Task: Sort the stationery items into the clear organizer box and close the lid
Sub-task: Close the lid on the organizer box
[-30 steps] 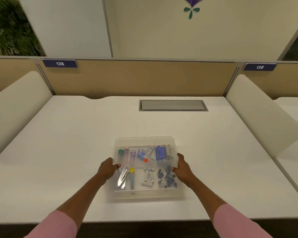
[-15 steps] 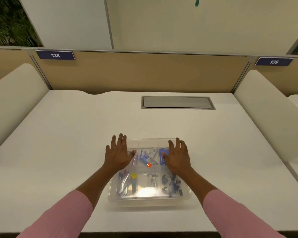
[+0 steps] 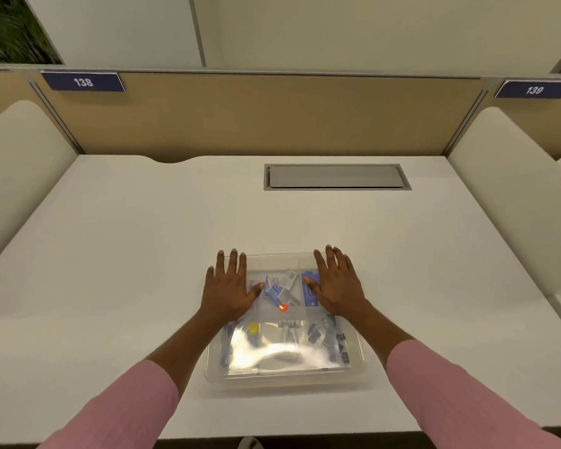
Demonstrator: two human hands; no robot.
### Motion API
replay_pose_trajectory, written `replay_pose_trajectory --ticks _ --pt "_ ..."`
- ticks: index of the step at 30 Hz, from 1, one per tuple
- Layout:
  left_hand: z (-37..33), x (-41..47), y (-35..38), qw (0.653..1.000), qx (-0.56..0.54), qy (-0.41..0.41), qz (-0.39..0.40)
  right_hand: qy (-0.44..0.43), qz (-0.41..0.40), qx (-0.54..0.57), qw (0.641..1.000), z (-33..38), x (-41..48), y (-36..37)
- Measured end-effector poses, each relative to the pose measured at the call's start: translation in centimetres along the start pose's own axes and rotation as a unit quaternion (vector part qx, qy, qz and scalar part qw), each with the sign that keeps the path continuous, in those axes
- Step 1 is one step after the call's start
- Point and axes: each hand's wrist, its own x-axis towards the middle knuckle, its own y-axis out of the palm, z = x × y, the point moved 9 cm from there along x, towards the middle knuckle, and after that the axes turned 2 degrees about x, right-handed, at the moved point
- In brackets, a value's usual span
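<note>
The clear organizer box (image 3: 285,379) lies on the white desk close to the front edge, its clear lid (image 3: 282,358) down flat on top. Through the lid I see stationery in compartments: blue packets (image 3: 272,291), a blue block (image 3: 310,296), an orange-tipped item (image 3: 283,307), a yellow-capped item (image 3: 254,328), black binder clips (image 3: 329,338). My left hand (image 3: 229,288) presses flat on the far left of the lid, fingers straight and spread. My right hand (image 3: 336,285) presses flat on the far right of the lid in the same way.
A grey cable hatch (image 3: 337,177) is set into the desk (image 3: 127,254) farther back. Tan partition panels with signs 138 (image 3: 83,82) and 139 (image 3: 534,90) close the back. Rounded cream dividers (image 3: 17,163) stand at both sides.
A second ago both hands held the raised lid by its sides. The lid came down onto the box, and both hands now lie flat on top of it.
</note>
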Motion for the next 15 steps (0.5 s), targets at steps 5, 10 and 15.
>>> replay_pose_trajectory --ticks 5,10,15 --pt "0.02 0.23 0.50 1.000 0.004 0.007 0.008 0.001 0.002 0.009 1.000 -0.06 0.06 0.05" --pt "0.03 0.46 0.47 1.000 -0.004 0.013 0.022 0.004 0.003 0.008 1.000 -0.17 0.13 -0.06" --pt "0.15 0.13 -0.26 0.999 -0.013 0.025 0.040 0.002 0.016 0.011 1.000 -0.06 -0.33 -0.28"
